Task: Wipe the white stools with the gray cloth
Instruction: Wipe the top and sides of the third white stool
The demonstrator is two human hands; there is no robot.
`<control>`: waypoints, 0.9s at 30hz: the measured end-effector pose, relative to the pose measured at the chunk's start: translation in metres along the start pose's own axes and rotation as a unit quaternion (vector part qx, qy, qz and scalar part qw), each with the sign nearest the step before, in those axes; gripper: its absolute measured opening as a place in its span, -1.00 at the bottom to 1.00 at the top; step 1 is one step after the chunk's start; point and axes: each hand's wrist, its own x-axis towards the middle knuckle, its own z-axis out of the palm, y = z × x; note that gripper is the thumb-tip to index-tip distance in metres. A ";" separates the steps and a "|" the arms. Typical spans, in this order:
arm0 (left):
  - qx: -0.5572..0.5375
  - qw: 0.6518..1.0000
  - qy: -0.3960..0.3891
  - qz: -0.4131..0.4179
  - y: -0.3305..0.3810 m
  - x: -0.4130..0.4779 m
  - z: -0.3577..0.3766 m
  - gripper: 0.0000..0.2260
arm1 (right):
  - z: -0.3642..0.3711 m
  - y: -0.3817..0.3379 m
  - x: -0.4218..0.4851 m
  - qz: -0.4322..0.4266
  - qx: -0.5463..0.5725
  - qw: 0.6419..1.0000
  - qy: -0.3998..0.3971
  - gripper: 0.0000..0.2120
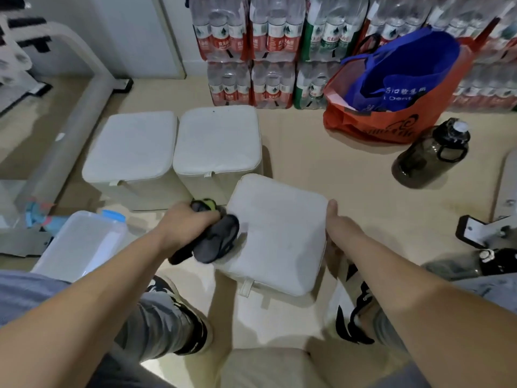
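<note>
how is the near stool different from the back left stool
The near stool sits turned at an angle; the back left stool sits square beside another stool. The near stool has the right hand gripping its edge and the left hand holding the gray cloth against it; the back left stool is untouched. Both are white.

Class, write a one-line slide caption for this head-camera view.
Left hand holds the gray cloth at the nearest white stool while the right hand grips its side.
</note>
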 end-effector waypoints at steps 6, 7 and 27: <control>0.197 0.957 0.041 0.207 0.022 0.001 0.069 -0.24 | 0.014 -0.019 0.041 -0.106 0.104 0.985 0.088 -0.38; 0.262 0.947 -0.038 0.182 0.020 -0.001 0.084 -0.08 | 0.017 -0.018 0.044 -0.113 0.107 0.983 0.100 -0.50; 0.279 0.925 0.178 0.184 0.045 0.064 0.156 -0.52 | 0.047 0.002 0.083 -0.152 0.165 0.956 0.189 -0.71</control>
